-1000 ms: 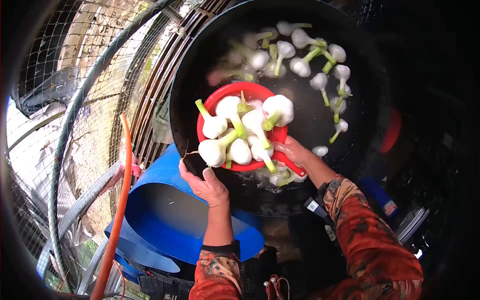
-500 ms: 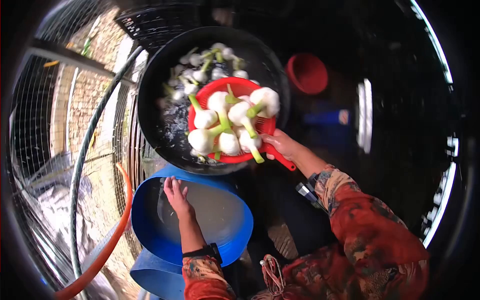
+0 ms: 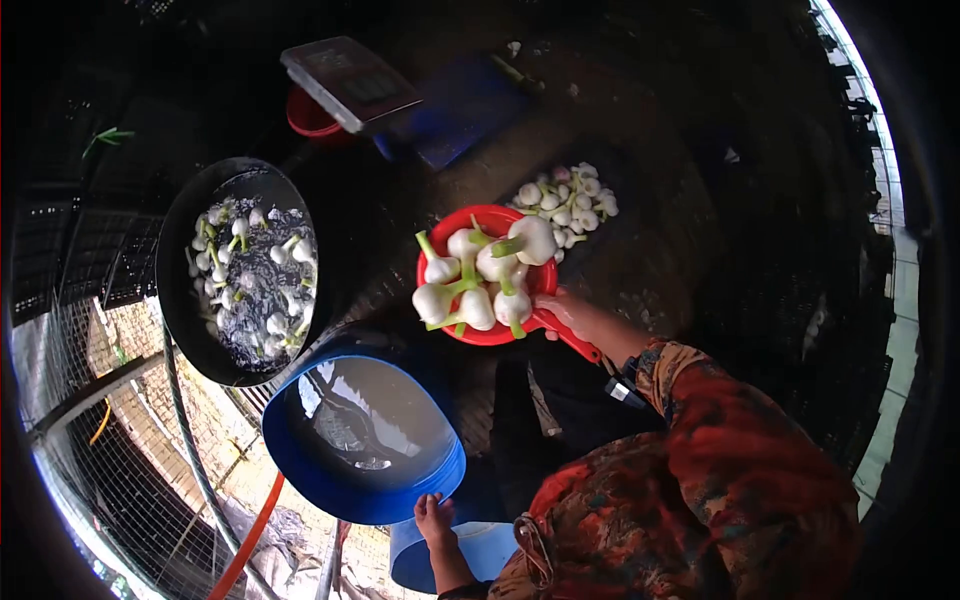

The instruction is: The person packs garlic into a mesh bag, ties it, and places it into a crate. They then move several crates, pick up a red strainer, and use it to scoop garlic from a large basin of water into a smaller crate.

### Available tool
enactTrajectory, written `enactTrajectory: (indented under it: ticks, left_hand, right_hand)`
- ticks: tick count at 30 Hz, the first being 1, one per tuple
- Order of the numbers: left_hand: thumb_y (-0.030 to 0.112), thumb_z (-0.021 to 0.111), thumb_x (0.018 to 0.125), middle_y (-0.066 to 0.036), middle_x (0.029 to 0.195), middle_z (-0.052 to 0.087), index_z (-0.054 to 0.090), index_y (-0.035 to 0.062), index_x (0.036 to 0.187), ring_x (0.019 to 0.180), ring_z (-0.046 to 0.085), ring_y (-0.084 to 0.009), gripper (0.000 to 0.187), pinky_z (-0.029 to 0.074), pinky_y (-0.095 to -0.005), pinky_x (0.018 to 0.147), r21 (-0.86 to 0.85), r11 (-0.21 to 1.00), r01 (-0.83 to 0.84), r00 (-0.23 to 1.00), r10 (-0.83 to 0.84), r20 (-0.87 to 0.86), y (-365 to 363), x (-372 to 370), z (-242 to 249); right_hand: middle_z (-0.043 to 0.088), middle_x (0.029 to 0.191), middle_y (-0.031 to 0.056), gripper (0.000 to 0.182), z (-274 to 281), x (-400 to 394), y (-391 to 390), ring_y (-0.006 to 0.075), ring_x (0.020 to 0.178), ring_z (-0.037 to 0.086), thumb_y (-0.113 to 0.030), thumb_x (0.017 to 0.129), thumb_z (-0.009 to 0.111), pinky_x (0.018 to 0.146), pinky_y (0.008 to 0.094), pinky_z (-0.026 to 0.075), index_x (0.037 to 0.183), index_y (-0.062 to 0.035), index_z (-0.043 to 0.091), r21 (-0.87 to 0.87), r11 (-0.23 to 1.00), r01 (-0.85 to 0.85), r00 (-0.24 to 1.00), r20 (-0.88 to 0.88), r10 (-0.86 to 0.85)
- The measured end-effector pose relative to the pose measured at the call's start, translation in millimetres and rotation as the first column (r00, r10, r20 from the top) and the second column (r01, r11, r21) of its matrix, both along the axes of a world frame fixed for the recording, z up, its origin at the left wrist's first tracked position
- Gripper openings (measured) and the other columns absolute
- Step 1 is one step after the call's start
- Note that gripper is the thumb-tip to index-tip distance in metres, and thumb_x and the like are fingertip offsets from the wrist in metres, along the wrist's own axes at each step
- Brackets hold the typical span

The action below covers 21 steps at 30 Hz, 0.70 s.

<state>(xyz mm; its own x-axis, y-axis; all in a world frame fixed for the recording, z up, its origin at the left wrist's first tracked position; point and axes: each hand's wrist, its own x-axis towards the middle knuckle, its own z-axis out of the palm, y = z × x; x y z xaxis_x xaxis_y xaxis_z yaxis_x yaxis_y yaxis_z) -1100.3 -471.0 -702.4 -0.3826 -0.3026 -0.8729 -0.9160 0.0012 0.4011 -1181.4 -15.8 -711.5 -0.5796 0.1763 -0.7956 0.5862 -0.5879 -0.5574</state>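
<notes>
A red plastic strainer (image 3: 488, 337) is level over the dark floor, its handle gripped in my right hand (image 3: 575, 312). Several white garlic bulbs (image 3: 478, 309) with short green stems fill it. My left hand (image 3: 433, 514) holds nothing; its slightly bent fingers are at the lower rim of a blue tub (image 3: 300, 480) of cloudy water. To the left, a big black tub (image 3: 178, 240) holds water with many garlic bulbs (image 3: 278, 322) floating in it. Beyond the strainer, a pile of garlic bulbs (image 3: 570, 200) lies low near the floor.
A flat scale (image 3: 350, 80) stands at the back, over a red bowl (image 3: 308, 115) and beside a blue object (image 3: 460, 110). Another blue container (image 3: 408, 560) is below my left hand. An orange hose (image 3: 252, 535) and wire mesh (image 3: 110, 510) run along the left.
My view has turned right, and the strainer of garlic has gone from over the black tub to over the floor. My left hand has drawn back from above the blue tub to its near rim.
</notes>
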Motion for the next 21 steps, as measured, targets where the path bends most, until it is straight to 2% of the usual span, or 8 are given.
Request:
enactTrajectory:
  ticks: [5,7,8,10,13,15,19,21]
  left_hand:
    - [0.025,0.054,0.085,-0.009,0.098,0.059,0.044,0.0072,0.111,0.069,0.060,-0.0196,0.033,0.045,-0.0274,0.055,-0.021,0.999,0.024,0.999,-0.023,0.037,100,-19,-65]
    - [0.025,0.054,0.085,-0.009,0.098,0.058,0.044,0.0075,0.110,0.070,0.060,-0.0195,0.033,0.045,-0.0273,0.055,-0.014,0.998,0.063,0.998,-0.063,0.023,122,-20,-59]
    - [0.026,0.055,0.085,-0.009,0.099,0.058,0.044,0.0077,0.110,0.070,0.060,-0.0194,0.032,0.045,-0.0272,0.056,0.014,0.996,0.092,0.996,-0.092,-0.011,135,-28,-58]
    - [0.027,0.056,0.085,-0.009,0.098,0.058,0.046,0.0076,0.108,0.072,0.060,-0.0197,0.032,0.046,-0.0265,0.056,0.003,0.996,0.087,0.996,-0.087,0.000,146,-43,-53]
    - [0.026,0.057,0.084,-0.008,0.098,0.059,0.049,0.0084,0.105,0.073,0.061,-0.0198,0.028,0.047,-0.0267,0.056,0.012,0.996,0.091,0.996,-0.091,0.000,151,-25,-49]
    - [0.025,0.057,0.084,-0.008,0.097,0.059,0.049,0.0086,0.105,0.073,0.061,-0.0195,0.027,0.047,-0.0267,0.056,0.013,0.995,0.102,0.994,-0.103,0.036,148,-15,-55]
    - [0.021,0.057,0.083,-0.009,0.096,0.060,0.049,0.0062,0.107,0.074,0.062,-0.0192,0.030,0.048,-0.0270,0.057,0.006,0.998,0.069,0.996,-0.069,0.049,153,-16,-41]
    - [0.020,0.058,0.082,-0.009,0.094,0.060,0.049,0.0034,0.108,0.073,0.061,-0.0176,0.032,0.048,-0.0267,0.058,0.030,0.999,0.045,0.999,-0.044,-0.027,141,-16,-39]
  right_hand:
    - [0.054,0.059,0.0057,0.024,-94,18,134,0.0148,0.037,0.045,-0.026,0.084,0.050,0.035,0.0256,0.037,0.098,-0.0063,0.051,0.047,0.997,0.053,0.997,-0.057,-0.050]
    - [0.058,0.077,0.0037,0.026,-142,36,167,0.0154,0.055,0.053,-0.027,0.085,0.051,0.039,0.0289,0.042,0.104,-0.0090,0.051,0.198,0.950,0.240,0.960,0.097,-0.263]
    - [0.057,0.077,0.0035,0.031,-169,34,183,0.0174,0.058,0.054,-0.032,0.084,0.052,0.041,0.0313,0.043,0.103,-0.0079,0.051,0.462,0.852,0.247,0.881,0.259,-0.396]
    - [0.056,0.075,0.0067,0.035,-197,47,193,0.0190,0.052,0.052,-0.037,0.083,0.052,0.041,0.0321,0.043,0.102,-0.0076,0.050,0.616,0.704,0.354,0.662,0.366,-0.654]
    - [0.056,0.070,0.0089,0.035,-201,122,210,0.0195,0.046,0.050,-0.036,0.083,0.053,0.040,0.0323,0.042,0.101,-0.0065,0.050,0.547,0.756,0.360,0.640,0.445,-0.626]
    - [0.056,0.068,0.0071,0.035,-152,135,198,0.0183,0.047,0.051,-0.037,0.082,0.055,0.039,0.0302,0.040,0.099,-0.0067,0.050,0.681,0.622,0.385,0.709,0.213,-0.672]
    - [0.058,0.072,0.0060,0.035,-134,136,212,0.0181,0.049,0.052,-0.037,0.082,0.056,0.039,0.0285,0.039,0.102,-0.0093,0.050,0.255,0.834,0.489,0.815,0.207,-0.541]
    - [0.059,0.076,0.0056,0.033,-115,96,206,0.0173,0.050,0.052,-0.035,0.083,0.056,0.039,0.0284,0.039,0.104,-0.0105,0.050,-0.007,0.938,0.348,0.922,0.184,-0.341]
